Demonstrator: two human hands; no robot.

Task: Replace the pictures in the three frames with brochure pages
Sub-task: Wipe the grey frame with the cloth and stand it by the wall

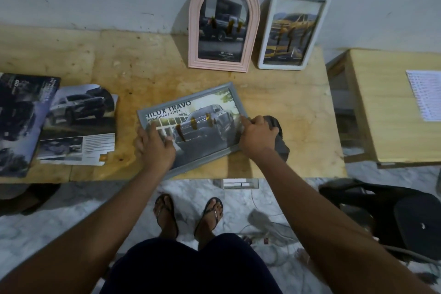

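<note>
- We reach down with both arms to the grey frame [191, 124], which lies flat and askew on the wooden table [148, 59], its near-left corner just past the table's front edge.
- Our left hand [155, 147] lies palm down on the frame's near-left part, fingers spread over the glass and the thumb toward the middle; it presses on the frame, and we cannot tell whether any finger hooks under the rim.
- Our right hand [256, 133] sits at the frame's right end, fingers curled and pinching the rim there.
- Just right of that hand, touching or nearly touching the frame's end, lies a dark cloth-like lump [279, 138]; what it is we cannot tell.
- The grey frame shows a brochure page [207, 124] with a pickup and the words "HILUX TRAVO".
- At the back, leaning upright on the wall, stand the pink arched frame [224, 22] and the white frame [294, 30], side by side, each showing a vehicle page.
- On the table's left lie a cut brochure sheet [81, 124] and a dark brochure [16, 124], the sheet overlapping the brochure's right edge.
- Bare table lies between the sheet and the grey frame, between the grey frame and the two standing frames, and to the right as far as the table's end.
- Beyond a gap to the right stands a second table [386, 112].
</note>
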